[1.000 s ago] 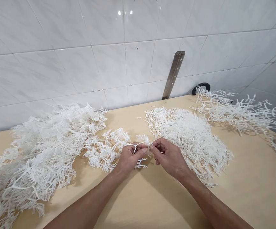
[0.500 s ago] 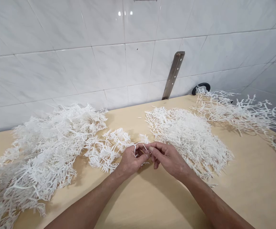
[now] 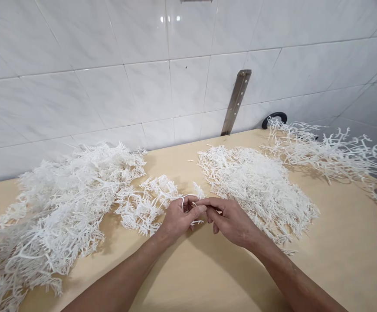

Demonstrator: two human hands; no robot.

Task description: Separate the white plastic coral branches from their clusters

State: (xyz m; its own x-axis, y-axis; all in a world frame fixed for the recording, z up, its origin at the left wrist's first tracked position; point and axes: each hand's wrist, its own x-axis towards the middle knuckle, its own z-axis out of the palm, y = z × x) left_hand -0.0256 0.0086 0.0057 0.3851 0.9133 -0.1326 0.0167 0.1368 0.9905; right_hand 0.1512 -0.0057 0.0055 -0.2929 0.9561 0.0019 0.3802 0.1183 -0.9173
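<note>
Our left hand [image 3: 179, 220] has its grip closed on a white branched piece [image 3: 198, 190], held low over the counter [image 3: 338, 242]; our right hand [image 3: 232, 220] meets it at the fingertips, though we cannot tell whether it pinches anything. We judge ourselves partway: a pile of loose slender bits [image 3: 256, 190] and bare-looking branches [image 3: 321, 149] lie at right, while a big tangled heap [image 3: 74, 199] and a small cluster [image 3: 149, 199] at left still look uncut into bits.
</note>
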